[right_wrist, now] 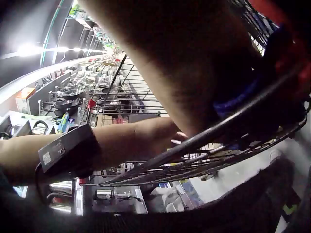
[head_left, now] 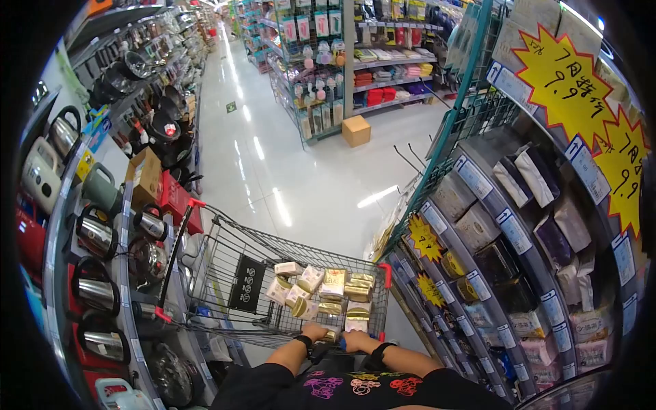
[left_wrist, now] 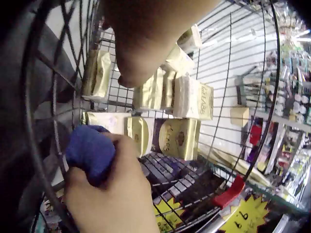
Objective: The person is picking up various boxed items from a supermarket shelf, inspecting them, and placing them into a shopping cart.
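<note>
A wire shopping cart [head_left: 225, 225] holds several gold-and-white packs [head_left: 332, 283], clustered at its right end. My left hand [head_left: 314, 331] reaches over the near rim, beside a small gold pack [head_left: 329, 335]. Up close in the left wrist view, that hand [left_wrist: 146, 41] hangs above the packs, thumb extended and apart from the pack [left_wrist: 98, 75] below. In my right hand [head_left: 357, 340], just to the right, is a blue bundle [left_wrist: 91, 151] that looks like fabric, with the thumb pressed along it. The right wrist view shows the right hand's side mostly in shadow.
Shelves of kettles [head_left: 96, 229] and pans [head_left: 164, 126] line the left side, close to the cart. On the right, shelves of packs [head_left: 478, 225] carry yellow price signs [head_left: 564, 82]. A cardboard box [head_left: 356, 131] stands on the aisle floor [head_left: 273, 157] ahead.
</note>
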`<state>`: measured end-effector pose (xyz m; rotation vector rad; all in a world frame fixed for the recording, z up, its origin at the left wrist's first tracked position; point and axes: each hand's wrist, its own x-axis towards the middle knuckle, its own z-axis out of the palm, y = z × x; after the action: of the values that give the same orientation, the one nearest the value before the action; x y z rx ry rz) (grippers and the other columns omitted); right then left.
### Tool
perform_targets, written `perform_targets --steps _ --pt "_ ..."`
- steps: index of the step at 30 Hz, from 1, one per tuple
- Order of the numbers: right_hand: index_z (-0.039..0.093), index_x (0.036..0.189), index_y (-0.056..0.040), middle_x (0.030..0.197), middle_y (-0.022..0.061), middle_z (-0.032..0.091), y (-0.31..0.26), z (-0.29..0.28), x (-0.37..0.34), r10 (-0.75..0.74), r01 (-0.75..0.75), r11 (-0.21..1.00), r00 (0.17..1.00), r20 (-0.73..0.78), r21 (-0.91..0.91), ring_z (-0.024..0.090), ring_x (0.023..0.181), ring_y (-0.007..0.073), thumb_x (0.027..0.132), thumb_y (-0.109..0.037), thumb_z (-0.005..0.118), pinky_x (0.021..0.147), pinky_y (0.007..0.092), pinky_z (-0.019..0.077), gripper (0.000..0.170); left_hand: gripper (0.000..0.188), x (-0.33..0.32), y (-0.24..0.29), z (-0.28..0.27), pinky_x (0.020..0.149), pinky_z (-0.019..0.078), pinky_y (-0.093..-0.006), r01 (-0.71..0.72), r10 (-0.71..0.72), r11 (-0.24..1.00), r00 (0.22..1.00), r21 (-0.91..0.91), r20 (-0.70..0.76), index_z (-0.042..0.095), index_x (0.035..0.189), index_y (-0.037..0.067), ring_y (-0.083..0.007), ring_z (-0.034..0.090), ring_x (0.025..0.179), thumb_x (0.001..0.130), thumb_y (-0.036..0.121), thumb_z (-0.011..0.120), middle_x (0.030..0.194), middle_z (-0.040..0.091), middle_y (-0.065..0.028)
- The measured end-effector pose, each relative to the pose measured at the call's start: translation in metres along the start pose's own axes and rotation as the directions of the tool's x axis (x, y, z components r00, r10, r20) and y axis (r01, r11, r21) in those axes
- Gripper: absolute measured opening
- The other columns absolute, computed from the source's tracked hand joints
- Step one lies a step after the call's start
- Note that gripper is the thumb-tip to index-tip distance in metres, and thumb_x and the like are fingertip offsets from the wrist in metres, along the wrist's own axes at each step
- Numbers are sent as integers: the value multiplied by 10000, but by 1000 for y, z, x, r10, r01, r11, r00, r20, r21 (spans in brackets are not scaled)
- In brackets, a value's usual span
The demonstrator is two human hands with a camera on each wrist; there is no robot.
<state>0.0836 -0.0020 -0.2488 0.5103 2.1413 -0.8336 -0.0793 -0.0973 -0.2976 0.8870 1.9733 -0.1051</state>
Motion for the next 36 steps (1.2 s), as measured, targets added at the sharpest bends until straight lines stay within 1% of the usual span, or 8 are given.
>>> perform_targets --steps 7,9,13,18,21,28,30,36 --pt "412 1200 33 1140 294 492 9 26 44 159 -162 975 987 37 154 533 1018 388 600 -292 712 817 415 480 745 896 29 13 37 966 343 -459 92 -177 958 936 -273 -304 348 1267 -52 -449 391 1157 616 464 686 1235 383 -354" --pt "394 1204 59 1137 290 493 11 40 59 345 -305 924 924 -163 229 536 1018 381 596 -291 720 818 405 485 774 1073 38 -4 36 1007 296 -454 98 -120 944 992 -314 -50 189 1345 -68 -448 314 1223 599 514 694 1309 301 -343" --pt "329 1274 82 1154 215 541 22 11 48 390 -435 818 901 192 377 543 1059 319 572 -341 731 837 374 479 913 1039 72 -46 75 985 340 -411 160 -112 913 983 -375 145 288 1310 -76 -392 382 1213 593 567 678 1313 360 -299" --pt "650 908 31 961 195 632 16 45 70 392 -451 792 892 224 411 621 899 306 584 -326 734 740 379 502 489 866 57 -51 86 908 415 -377 147 -116 926 987 -347 110 431 1211 -98 -368 515 1094 629 493 683 1182 519 -267" --pt "569 1106 24 977 230 619 8 84 97 521 -556 800 830 198 225 620 895 316 643 -279 703 715 395 509 570 698 104 -83 150 854 448 -360 -23 144 731 982 -682 120 480 1139 -105 -314 566 1011 671 363 704 1099 578 -227" --pt "190 1390 -20 1373 401 -50 -15 76 56 443 -497 796 867 228 345 523 1057 405 727 -209 617 756 410 507 811 493 68 -58 126 699 494 -327 78 81 504 987 -860 137 534 1029 -89 -224 611 817 704 240 704 932 617 -154" --pt "195 1381 4 1370 408 -5 -10 77 48 394 -442 840 896 206 314 506 1074 408 713 -203 622 786 409 498 820 486 78 -56 125 653 499 -329 316 6 247 945 -916 328 537 1016 -91 -213 615 769 703 240 707 911 615 -154" --pt "307 1283 87 1319 319 275 -5 111 70 282 -265 941 958 -56 210 540 1009 377 653 -172 642 796 396 490 759 506 42 -14 74 585 517 -353 233 -168 399 969 -887 179 548 973 -111 -235 632 711 692 278 708 898 615 -169"
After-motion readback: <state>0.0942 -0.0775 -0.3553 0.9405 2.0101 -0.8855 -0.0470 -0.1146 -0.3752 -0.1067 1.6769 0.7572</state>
